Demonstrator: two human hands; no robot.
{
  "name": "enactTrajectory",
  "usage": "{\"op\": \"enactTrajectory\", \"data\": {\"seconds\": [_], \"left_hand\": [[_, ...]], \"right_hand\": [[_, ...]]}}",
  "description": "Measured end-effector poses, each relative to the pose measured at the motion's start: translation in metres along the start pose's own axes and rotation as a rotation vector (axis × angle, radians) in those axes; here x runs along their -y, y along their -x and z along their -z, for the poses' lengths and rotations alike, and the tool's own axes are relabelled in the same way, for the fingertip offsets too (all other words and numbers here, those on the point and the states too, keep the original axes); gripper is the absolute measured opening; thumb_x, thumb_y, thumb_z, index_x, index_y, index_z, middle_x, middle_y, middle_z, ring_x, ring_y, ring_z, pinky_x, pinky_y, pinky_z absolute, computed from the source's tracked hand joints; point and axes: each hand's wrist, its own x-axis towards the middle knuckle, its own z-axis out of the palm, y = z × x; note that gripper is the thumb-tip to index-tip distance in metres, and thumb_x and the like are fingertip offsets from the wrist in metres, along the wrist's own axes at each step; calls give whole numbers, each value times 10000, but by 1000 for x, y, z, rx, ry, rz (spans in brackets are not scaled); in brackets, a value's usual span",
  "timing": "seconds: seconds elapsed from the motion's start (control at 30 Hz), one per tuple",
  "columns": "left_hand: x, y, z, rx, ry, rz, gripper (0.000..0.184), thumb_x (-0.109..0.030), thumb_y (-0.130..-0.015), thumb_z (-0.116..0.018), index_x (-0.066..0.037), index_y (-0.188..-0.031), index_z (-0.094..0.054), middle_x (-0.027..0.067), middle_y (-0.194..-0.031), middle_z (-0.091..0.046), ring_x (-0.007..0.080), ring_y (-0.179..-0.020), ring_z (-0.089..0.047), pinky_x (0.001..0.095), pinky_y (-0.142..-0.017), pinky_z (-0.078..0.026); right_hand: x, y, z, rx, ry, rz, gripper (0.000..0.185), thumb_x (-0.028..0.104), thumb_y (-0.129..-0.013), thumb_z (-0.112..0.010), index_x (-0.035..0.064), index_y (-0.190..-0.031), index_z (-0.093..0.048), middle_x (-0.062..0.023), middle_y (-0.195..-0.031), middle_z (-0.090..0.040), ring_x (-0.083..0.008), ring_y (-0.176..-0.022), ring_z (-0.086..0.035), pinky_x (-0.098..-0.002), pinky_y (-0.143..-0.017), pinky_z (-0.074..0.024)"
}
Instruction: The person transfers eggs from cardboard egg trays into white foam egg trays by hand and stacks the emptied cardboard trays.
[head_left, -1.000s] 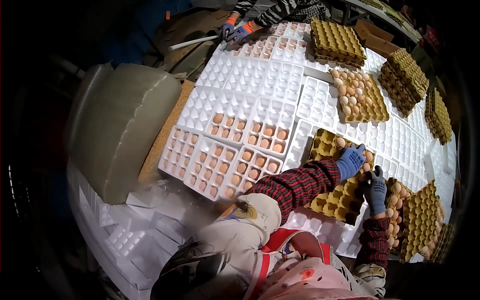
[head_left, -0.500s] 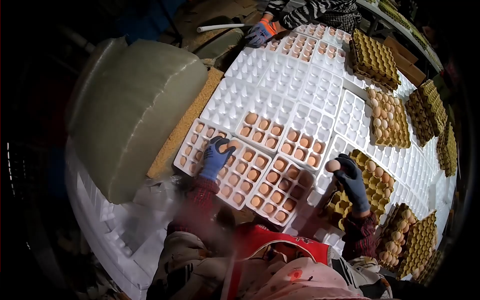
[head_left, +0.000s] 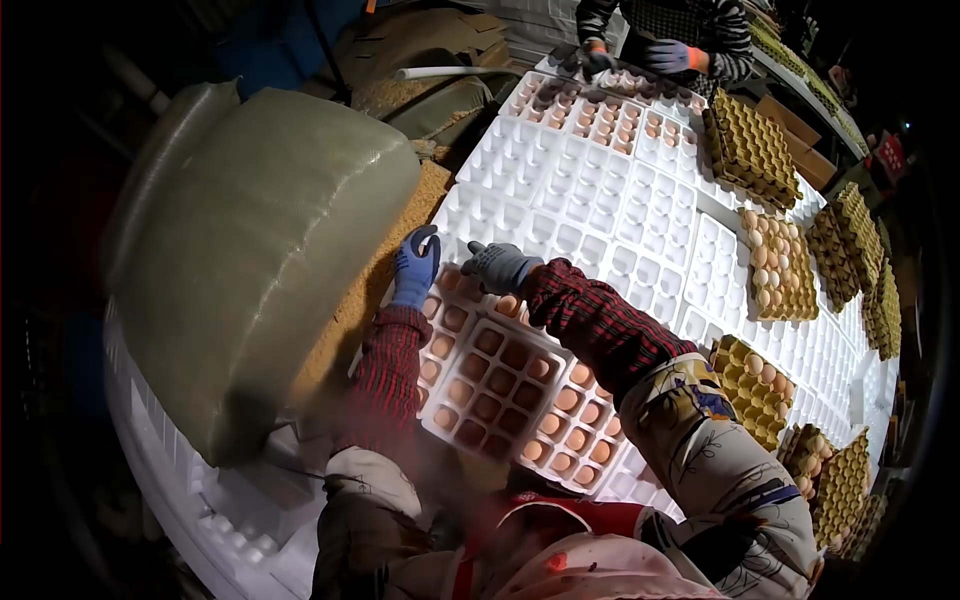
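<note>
We note left hand (head_left: 416,268) curved open; right hand's (head_left: 500,267) grip, cannot tell. Eggs (head_left: 566,399) sit in white trays (head_left: 540,412) beneath, beside hands; low right sleeve (head_left: 610,322) could snag, crack shells.

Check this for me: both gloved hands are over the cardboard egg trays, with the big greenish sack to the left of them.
Not quite. The head view shows the left hand and right hand over the white foam trays, not the cardboard egg trays. The big greenish sack is to their left, as you said.
</note>
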Motion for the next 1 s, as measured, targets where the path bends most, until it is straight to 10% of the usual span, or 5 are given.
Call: {"op": "enactTrajectory", "data": {"seconds": [0.17, 0.23, 0.57, 0.9, 1.0], "left_hand": [[35, 25, -14, -84, -792, -70, 386, -234, -948, -530, -74, -1294, -587, 175, -1259, -613, 362, -1208, -534, 477, -1049, -386], [33, 26, -17, -75, -745, -60, 404, -241, -951, -509, -79, -1316, -570, 180, -1284, -597, 375, -1238, -508, 493, -1059, -365], [-79, 75, -85, 372, -544, -561, 261, -245, -872, -606, -104, -1083, -664, 97, -1152, -625, 286, -1140, -546, 505, -1067, -334], [-95, 73, -126, 518, -958, -179, 459, -247, -885, -569, -48, -1298, -556, 159, -1147, -648, 340, -1032, -614, 449, -969, -437], [-228, 99, -172, 398, -464, -506, 443, -244, -860, -656, 8, -1220, -602, 206, -1130, -639, 378, -1033, -606, 452, -931, -468]], "right_hand": [[12, -46, 4, -609, -133, -73, 540, 363, -834, -651, 131, -1313, -557, -147, -1350, -507, -373, -1270, -471, -490, -1045, -391], [19, -39, -24, -408, -134, -266, 703, 465, -870, -588, 119, -1451, -396, -178, -1497, -363, -421, -1391, -310, -586, -1142, -200], [131, 255, -59, -608, -719, -182, 421, 205, -865, -651, 41, -1248, -589, -182, -1254, -582, -369, -1164, -544, -457, -1005, -420], [46, 556, -27, -952, -116, -905, 353, 163, -832, -682, 74, -1171, -640, -134, -1161, -641, -339, -1034, -614, -427, -875, -501], [1, 634, -33, -749, 170, -1135, 423, 150, -776, -692, 107, -1189, -608, -111, -1136, -638, -334, -982, -619, -448, -830, -502]]}}
